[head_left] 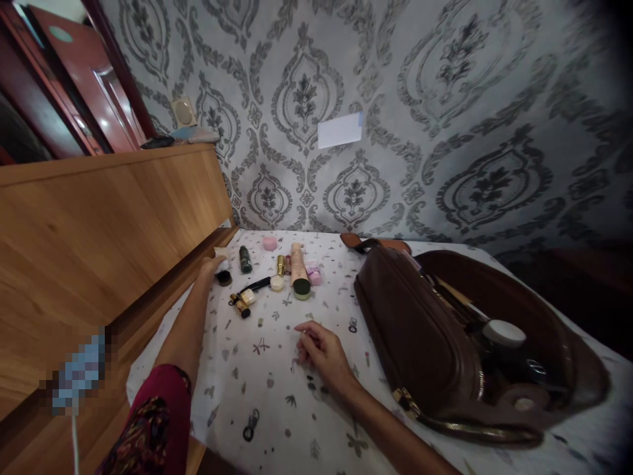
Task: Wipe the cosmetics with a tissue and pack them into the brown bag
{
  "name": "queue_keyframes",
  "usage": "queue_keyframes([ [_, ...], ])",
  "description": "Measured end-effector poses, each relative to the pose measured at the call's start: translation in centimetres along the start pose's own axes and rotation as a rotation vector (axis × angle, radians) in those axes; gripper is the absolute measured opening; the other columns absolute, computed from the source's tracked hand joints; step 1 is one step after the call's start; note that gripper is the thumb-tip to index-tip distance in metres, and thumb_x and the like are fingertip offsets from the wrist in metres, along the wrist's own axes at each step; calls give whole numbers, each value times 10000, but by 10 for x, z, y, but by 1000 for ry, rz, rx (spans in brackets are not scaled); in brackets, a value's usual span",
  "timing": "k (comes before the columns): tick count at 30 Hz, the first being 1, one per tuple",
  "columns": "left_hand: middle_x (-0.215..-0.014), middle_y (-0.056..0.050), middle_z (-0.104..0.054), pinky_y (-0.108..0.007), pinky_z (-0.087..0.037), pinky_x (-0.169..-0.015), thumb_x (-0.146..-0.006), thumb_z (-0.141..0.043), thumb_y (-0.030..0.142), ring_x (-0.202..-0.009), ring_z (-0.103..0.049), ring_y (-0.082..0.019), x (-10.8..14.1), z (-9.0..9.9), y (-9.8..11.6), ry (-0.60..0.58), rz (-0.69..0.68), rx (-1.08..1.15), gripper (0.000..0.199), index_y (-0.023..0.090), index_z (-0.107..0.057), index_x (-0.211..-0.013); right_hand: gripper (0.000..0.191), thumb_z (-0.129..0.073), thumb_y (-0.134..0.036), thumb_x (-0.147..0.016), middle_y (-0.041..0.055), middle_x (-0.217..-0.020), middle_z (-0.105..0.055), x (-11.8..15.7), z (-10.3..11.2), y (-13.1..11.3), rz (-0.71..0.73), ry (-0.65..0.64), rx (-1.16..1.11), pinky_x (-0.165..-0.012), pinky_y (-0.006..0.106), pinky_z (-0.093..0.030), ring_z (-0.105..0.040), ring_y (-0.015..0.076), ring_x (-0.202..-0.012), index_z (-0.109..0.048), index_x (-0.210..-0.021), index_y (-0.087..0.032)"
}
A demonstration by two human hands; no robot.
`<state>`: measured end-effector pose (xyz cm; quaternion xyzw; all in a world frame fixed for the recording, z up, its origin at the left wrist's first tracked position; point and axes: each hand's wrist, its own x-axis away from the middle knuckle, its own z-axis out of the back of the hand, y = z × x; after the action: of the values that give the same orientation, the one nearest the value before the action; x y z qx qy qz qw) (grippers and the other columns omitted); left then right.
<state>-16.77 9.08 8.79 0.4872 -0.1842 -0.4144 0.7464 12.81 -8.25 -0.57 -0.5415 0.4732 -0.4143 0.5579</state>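
Note:
At the left edge of the patterned sheet, my left hand (211,265) closes on a pale tube with a black cap (224,278); the hand hides part of it. My right hand (320,353) hovers low over the sheet or rests on it, index finger stretched out, the others loosely curled, with nothing visible in it. Beyond the hands lie a dark green bottle (245,259), a pink jar (270,243), a gold lipstick tube (281,265), a peach tube with a green cap (298,267), a small cream-lidded jar (277,284) and a gold-and-black tube (241,305).
An unzipped dark brown bag (410,323) stands on the right, holding a white-topped item (504,333) and other things. Along the left runs a wooden board (113,224). Patterned wallpaper covers the wall (306,99) behind, with a white paper (340,130) on it.

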Motion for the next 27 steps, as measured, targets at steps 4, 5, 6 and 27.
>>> queue_keyframes([
  [4,-1048,-85,-674,-378,-557,-786,-894,-647,379,-920,-657,-218,19,21,4,-218,-45,1,355,114,-632,-1130,278,-544,-418,-826,-26,-669,-588,1,0,0,17,-6,2,-453,234,-411,-570,114,-477,-610,-943,-175],
  [5,-969,-72,-691,-351,-547,-752,-841,-701,388,-875,-660,-220,28,25,5,-280,-67,2,371,106,-657,-1077,299,-545,-432,-830,-21,-690,-588,1,-1,-1,21,-2,2,-455,235,-415,-576,118,-490,-608,-966,-173],
  [6,-901,-59,-702,-327,-534,-726,-756,-775,386,-841,-660,-224,39,29,6,-340,-88,6,397,106,-682,-1021,329,-549,-449,-832,-9,-730,-592,1,-1,-3,27,9,1,-460,238,-427,-592,127,-524,-603,-1003,-173],
  [27,-1099,-95,-630,-371,-459,-952,-1027,-332,345,-1070,-566,-228,244,-21,6,-536,-1071,-373,353,192,-596,-1205,441,-622,-120,-720,98,-1053,-598,30,21,9,277,157,669,-899,419,-509,-600,261,-996,-570,-1156,-157],
])
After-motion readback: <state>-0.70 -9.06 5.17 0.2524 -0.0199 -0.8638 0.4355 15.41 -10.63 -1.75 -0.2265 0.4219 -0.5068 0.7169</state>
